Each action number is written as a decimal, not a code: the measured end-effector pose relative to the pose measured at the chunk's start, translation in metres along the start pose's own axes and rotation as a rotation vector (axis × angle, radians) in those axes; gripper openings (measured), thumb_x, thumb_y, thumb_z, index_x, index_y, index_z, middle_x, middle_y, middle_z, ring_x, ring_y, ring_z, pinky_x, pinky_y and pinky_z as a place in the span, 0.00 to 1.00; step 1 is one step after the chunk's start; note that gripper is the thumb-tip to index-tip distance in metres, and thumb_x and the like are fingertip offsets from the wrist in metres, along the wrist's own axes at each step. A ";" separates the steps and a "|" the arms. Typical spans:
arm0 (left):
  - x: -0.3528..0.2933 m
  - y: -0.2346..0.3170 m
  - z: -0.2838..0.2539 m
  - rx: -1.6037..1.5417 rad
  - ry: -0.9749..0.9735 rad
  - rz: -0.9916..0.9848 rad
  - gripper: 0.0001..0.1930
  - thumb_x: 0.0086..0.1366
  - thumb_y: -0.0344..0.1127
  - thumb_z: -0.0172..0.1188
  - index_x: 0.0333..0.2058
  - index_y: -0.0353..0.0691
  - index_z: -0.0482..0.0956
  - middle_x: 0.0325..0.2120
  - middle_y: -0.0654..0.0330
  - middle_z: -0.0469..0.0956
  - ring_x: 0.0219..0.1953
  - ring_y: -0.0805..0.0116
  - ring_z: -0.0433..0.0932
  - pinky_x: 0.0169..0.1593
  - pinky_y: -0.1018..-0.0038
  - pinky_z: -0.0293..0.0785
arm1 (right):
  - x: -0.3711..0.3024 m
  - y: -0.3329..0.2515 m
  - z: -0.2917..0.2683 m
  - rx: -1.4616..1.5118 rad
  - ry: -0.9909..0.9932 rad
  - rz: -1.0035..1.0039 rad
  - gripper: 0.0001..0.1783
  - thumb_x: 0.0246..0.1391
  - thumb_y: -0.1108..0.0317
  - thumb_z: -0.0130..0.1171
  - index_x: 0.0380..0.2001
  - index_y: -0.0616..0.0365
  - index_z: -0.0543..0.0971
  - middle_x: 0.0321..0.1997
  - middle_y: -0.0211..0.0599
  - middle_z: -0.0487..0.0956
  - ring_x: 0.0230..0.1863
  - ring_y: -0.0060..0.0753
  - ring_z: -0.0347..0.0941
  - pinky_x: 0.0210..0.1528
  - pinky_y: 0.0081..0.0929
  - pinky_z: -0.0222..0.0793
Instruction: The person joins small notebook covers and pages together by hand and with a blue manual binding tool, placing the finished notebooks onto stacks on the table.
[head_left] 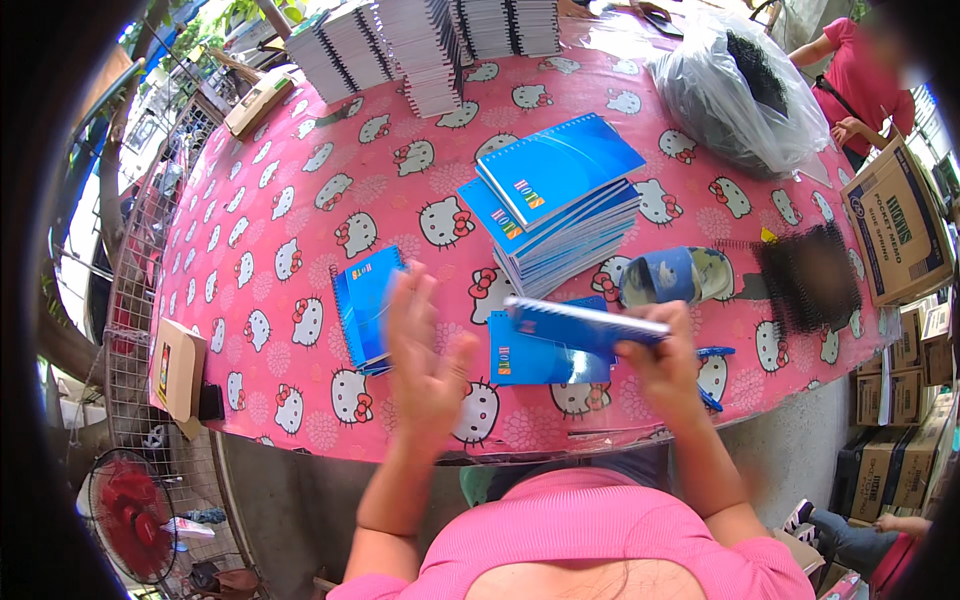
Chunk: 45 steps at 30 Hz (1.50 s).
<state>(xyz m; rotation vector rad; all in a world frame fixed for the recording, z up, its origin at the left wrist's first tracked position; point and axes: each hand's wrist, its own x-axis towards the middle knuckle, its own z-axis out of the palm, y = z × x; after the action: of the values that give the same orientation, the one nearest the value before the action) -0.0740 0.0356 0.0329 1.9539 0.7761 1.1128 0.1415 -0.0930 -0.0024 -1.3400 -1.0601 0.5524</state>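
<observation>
My right hand (668,362) grips a blue notebook (585,326) by its right end, tilted so its white page edge faces up. Below it, another blue notebook (510,368) lies flat on the table. My left hand (425,345) is raised with its fingers stretched out, holding nothing. Just left of that hand are a few blue spiral notebooks (368,300), partly hidden by it. Farther off stands a tall stack of blue notebooks (570,165), its upper ones turned at different angles. A blue-handled tool (710,398) lies beside my right wrist, partly covered.
A pink patterned cloth (320,230) covers the table. On the right are a blue patterned cylindrical object (655,280), black binding coils (815,275), a see-through bag (745,100) of coils and a cardboard box (900,230). White spiral-bound stacks (425,55) stand behind. A person (865,80) stands far right.
</observation>
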 end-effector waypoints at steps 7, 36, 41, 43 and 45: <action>-0.019 0.020 0.046 0.353 -0.024 0.102 0.34 0.60 0.34 0.63 0.64 0.42 0.62 0.68 0.39 0.42 0.70 0.44 0.45 0.67 0.57 0.49 | 0.002 0.014 0.023 0.058 -0.164 0.051 0.18 0.50 0.88 0.54 0.37 0.56 0.62 0.40 0.41 0.73 0.38 0.31 0.70 0.41 0.27 0.68; 0.008 0.033 0.066 0.295 -0.086 0.211 0.12 0.45 0.32 0.74 0.32 0.42 0.86 0.30 0.60 0.81 0.36 0.64 0.74 0.42 0.70 0.67 | 0.030 -0.032 -0.073 -0.518 -0.202 -0.262 0.10 0.48 0.74 0.63 0.37 0.55 0.82 0.33 0.37 0.80 0.34 0.33 0.77 0.36 0.28 0.74; 0.013 0.034 0.069 0.281 -0.111 0.221 0.12 0.45 0.31 0.74 0.32 0.42 0.86 0.28 0.61 0.81 0.35 0.64 0.74 0.41 0.70 0.67 | 0.019 -0.045 -0.043 -0.299 -0.076 -0.102 0.12 0.45 0.79 0.64 0.36 0.59 0.81 0.32 0.36 0.78 0.32 0.27 0.76 0.31 0.24 0.72; 0.013 0.034 0.069 0.274 -0.100 0.224 0.12 0.44 0.31 0.74 0.32 0.42 0.86 0.28 0.61 0.81 0.35 0.64 0.74 0.41 0.69 0.67 | 0.022 -0.041 -0.040 -0.277 -0.070 -0.118 0.11 0.45 0.79 0.64 0.36 0.60 0.81 0.33 0.35 0.77 0.31 0.27 0.75 0.32 0.25 0.71; 0.010 0.033 0.069 0.274 -0.097 0.212 0.13 0.44 0.31 0.74 0.32 0.42 0.86 0.28 0.61 0.81 0.35 0.64 0.74 0.42 0.69 0.67 | 0.024 -0.049 -0.040 -0.288 -0.186 -0.077 0.11 0.46 0.78 0.64 0.36 0.60 0.81 0.32 0.36 0.77 0.31 0.30 0.76 0.32 0.26 0.71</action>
<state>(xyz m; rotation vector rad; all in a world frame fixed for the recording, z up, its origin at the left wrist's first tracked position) -0.0039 0.0049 0.0412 2.3475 0.7109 1.0679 0.1753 -0.1030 0.0556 -1.5112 -1.3779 0.4864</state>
